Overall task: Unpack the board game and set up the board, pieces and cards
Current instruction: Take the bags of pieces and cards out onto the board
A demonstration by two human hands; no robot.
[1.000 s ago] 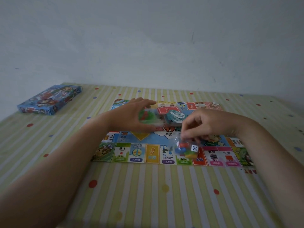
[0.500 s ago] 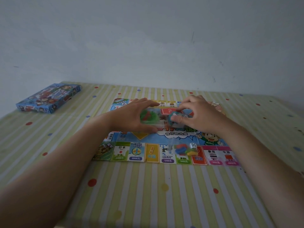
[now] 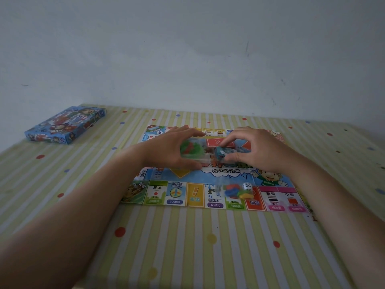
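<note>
The colourful game board (image 3: 177,195) lies unfolded flat on the striped tablecloth. My left hand (image 3: 170,149) grips a clear plastic packet (image 3: 190,150) holding green and red pieces, over the board's middle. My right hand (image 3: 254,149) pinches a blue-green wrapped card pack (image 3: 221,154) right next to it, the two packets almost touching. Near the board's front edge lies a small clear bag of coloured tokens (image 3: 235,190) with a white die (image 3: 247,186).
The blue game box (image 3: 66,125) lies closed at the table's far left corner, close to the pale wall. The striped, dotted tablecloth (image 3: 187,247) covers the table, which ends at the wall behind the board.
My right hand let go of the token bag with the die on the board's front row, moved back to the middle, and closed on the blue-green card pack. My left hand kept its packet.
</note>
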